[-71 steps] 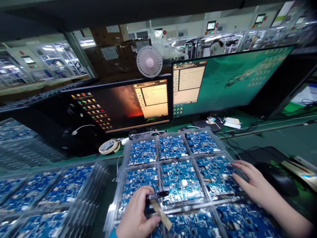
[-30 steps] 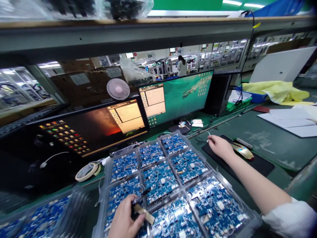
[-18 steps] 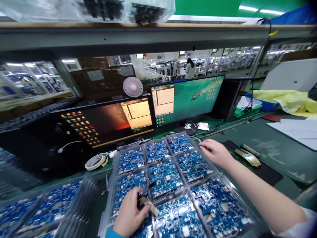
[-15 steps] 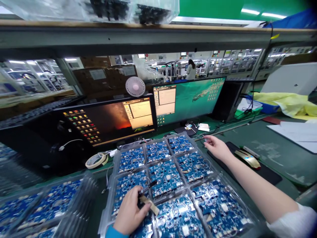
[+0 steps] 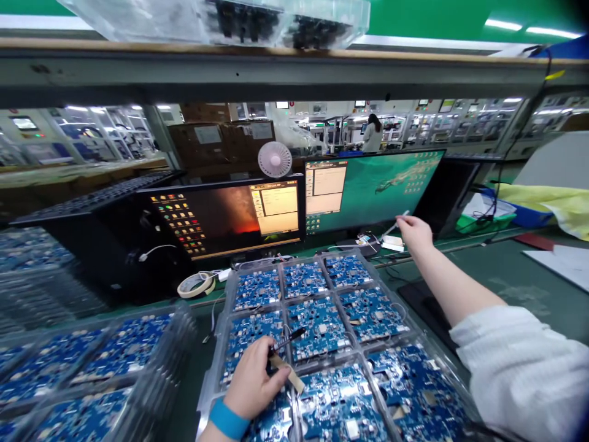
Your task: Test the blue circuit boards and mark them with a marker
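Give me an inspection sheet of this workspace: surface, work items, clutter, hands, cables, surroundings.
Surface: green bench top, visible at right.
Work items: clear plastic tray with blue circuit boards in compartments; black pen; tan strip.
Clutter: masking tape roll behind the tray; white papers at right.
Hands: left hand holds the pen and strip above the tray; right hand pinches what looks like a white cable.
Cables: besides that one, a white lead beside the tray's left edge.
Surroundings: left monitor and right monitor, both lit; round fan; stacked trays of boards at left; a person in the background.
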`<action>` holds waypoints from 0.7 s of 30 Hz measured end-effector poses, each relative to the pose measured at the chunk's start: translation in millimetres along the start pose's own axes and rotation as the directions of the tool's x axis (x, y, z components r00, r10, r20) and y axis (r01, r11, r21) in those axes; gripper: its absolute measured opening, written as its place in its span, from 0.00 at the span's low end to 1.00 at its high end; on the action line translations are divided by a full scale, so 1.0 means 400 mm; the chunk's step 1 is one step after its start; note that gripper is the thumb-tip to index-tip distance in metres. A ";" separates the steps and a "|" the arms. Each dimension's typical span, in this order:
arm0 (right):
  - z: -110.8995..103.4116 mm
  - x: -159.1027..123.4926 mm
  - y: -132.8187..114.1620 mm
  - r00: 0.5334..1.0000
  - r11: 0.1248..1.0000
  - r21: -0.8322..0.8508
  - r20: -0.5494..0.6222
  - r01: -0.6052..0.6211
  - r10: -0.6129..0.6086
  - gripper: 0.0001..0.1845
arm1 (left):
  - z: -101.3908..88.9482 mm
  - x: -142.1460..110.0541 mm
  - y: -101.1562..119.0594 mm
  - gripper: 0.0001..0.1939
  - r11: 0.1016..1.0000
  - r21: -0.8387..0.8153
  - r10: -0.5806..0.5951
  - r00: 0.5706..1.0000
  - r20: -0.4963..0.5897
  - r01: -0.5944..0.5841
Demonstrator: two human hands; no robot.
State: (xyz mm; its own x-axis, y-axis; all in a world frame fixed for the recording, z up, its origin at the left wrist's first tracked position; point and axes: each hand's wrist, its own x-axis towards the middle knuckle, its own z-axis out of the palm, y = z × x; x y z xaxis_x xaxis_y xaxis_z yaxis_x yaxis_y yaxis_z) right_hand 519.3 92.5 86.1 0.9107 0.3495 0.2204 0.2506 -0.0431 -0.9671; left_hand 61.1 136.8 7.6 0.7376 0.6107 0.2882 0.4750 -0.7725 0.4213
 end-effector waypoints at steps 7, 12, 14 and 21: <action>0.037 -0.244 -0.128 0.918 0.952 0.307 0.378 0.000 -0.122 0.13 | 0.002 0.001 0.000 0.17 1.000 -0.016 -0.005 1.000 0.016 0.006; 0.010 -0.480 -0.094 0.762 0.933 0.258 0.647 -0.251 0.026 0.11 | 0.002 0.007 0.004 0.14 1.000 -0.005 -0.007 0.999 0.054 0.008; -0.004 -0.529 -0.089 0.698 0.899 0.259 0.712 -0.354 0.070 0.10 | 0.004 0.008 0.004 0.14 1.000 0.003 -0.002 0.998 0.057 0.001; -0.028 -0.606 -0.080 0.429 0.834 0.111 0.889 -0.540 0.159 0.11 | 0.011 0.009 0.006 0.13 1.000 0.018 -0.007 0.998 0.061 0.006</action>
State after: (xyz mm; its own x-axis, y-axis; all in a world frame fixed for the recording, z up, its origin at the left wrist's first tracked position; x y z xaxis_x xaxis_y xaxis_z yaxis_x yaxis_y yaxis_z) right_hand 294.1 -1.5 65.0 0.1378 0.9755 -0.1717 -0.3192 -0.1204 -0.9400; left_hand 66.9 136.4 5.8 0.7620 0.6046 0.2320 0.4882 -0.7718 0.4075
